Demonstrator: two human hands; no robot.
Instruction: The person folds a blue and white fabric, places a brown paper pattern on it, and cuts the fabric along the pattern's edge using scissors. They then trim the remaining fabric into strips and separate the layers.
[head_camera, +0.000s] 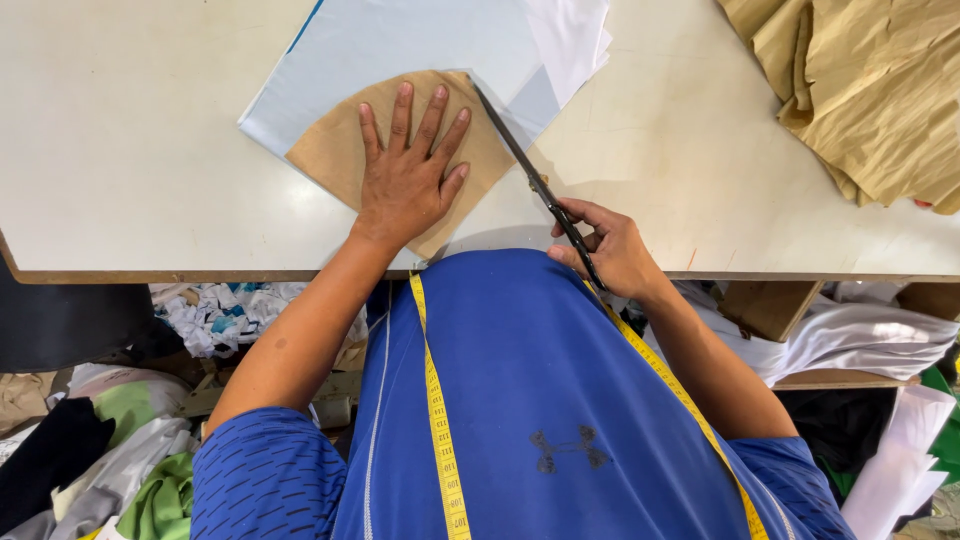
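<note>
My left hand (408, 170) lies flat with fingers spread on a brown paper pattern (335, 150), pressing it onto a light blue fabric sheet (400, 40) on the white table (130, 140). My right hand (607, 245) grips the handles of long black scissors (520, 160) near the table's front edge. The blades run along the right edge of the pattern, their tip at its upper corner. A yellow measuring tape (437, 410) hangs around my neck over a blue shirt.
Crumpled tan paper or cloth (860, 90) lies at the table's back right. White sheets (575, 35) stick out beside the blue fabric. Below the table, scraps and fabric piles (120, 430) cover the floor at left, white cloth (860, 340) at right.
</note>
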